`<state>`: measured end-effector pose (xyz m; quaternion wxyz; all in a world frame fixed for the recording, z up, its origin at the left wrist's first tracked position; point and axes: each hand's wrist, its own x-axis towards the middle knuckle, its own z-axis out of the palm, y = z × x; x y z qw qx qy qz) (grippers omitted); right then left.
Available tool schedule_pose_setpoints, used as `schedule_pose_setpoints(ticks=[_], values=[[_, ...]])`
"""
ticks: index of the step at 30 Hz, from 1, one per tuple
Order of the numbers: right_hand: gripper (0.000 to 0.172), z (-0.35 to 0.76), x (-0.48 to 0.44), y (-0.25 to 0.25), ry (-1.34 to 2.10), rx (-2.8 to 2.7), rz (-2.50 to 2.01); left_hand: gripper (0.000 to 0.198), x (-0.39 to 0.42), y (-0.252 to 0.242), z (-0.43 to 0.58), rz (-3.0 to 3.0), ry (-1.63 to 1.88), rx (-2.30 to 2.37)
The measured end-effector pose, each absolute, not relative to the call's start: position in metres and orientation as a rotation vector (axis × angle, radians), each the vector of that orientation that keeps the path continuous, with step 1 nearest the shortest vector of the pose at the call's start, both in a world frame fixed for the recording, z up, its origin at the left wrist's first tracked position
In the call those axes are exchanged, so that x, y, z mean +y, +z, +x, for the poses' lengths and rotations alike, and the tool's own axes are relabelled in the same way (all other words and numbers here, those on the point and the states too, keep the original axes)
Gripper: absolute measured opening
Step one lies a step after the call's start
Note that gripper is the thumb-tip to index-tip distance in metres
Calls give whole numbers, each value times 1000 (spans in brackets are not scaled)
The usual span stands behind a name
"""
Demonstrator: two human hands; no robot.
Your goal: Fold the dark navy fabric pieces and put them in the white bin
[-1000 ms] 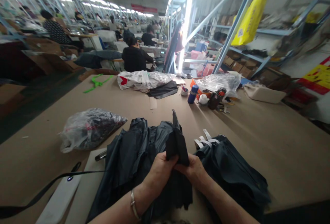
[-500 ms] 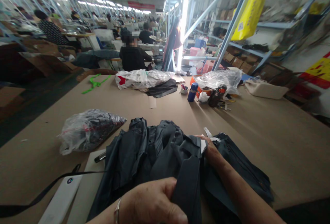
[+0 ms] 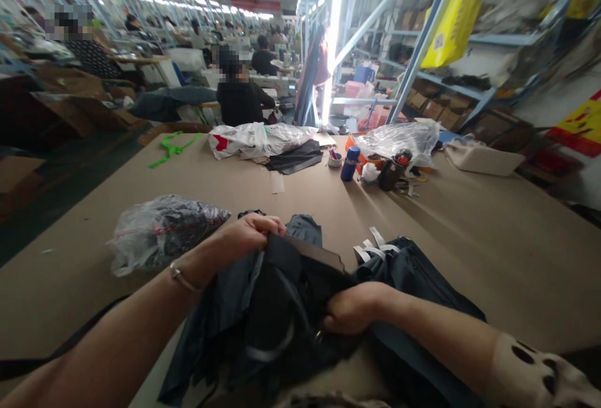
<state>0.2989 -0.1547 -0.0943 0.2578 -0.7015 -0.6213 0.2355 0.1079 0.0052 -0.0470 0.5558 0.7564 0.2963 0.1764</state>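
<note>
A dark grey garment (image 3: 282, 295) is bunched up between my hands, partly blurred by motion. My left hand (image 3: 256, 233), with a bracelet at the wrist, is closed on its top edge and holds it raised. Lower and to the right, my right hand (image 3: 354, 308) grips the same cloth, its fingertips partly hidden in the folds. Beneath and behind lie more dark garment pieces (image 3: 304, 229). Beside my right forearm is a folded dark garment pile (image 3: 422, 289) with white strips (image 3: 375, 242) sticking out at its far end.
A clear plastic bag (image 3: 159, 233) of dark cloth lies on the left of the brown table (image 3: 526, 245). Farther back are a green cord (image 3: 171, 148), a white plastic bundle (image 3: 258, 141), a blue bottle (image 3: 350, 164) and a dark bottle (image 3: 394, 170). People sit working beyond.
My left hand has moved up and away from me, lifting the garment's edge. My right hand has come back from the white strips toward me and now grips the cloth.
</note>
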Motion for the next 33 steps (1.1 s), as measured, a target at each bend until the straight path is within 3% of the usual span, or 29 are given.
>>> schedule_pose_setpoints(ticks=[3, 6, 9, 14, 19, 22, 26, 28, 30, 32, 33], values=[[19, 313, -137, -59, 698, -2243, -1926, 18, 9, -56, 113, 2149, 322, 626], [7, 331, -130, -15, 873, -2691, -1625, 21, 8, -56, 120, 2276, 476, 673], [16, 341, -124, 6, 967, -2450, -1493, 11, 3, -43, 130, 1970, 615, 692], [15, 348, -111, -5, 623, -2117, -1527, 11, -21, -28, 159, 1286, 420, 368], [31, 376, -129, -10, 1072, -1775, -1568, 28, -34, -33, 187, 1048, 398, 332], [32, 415, -162, -17, 1119, -1379, -1758, 39, -23, -61, 188, 1155, 526, 560], [35, 493, -214, -47, 863, -989, -2007, 27, -14, -135, 167, 1783, 329, 1039], [43, 524, -234, -71, 572, -1006, -2241, 21, -21, -171, 152, 1912, 220, 1134], [48, 534, -245, -96, 265, -1154, -2399, 35, -33, -198, 138, 2029, 130, 1228], [45, 515, -242, -119, 195, -1308, -2377, 48, -44, -215, 127, 2135, 46, 1295], [40, 495, -235, -128, 258, -1367, -2310, 45, -47, -219, 123, 2175, 12, 1314]])
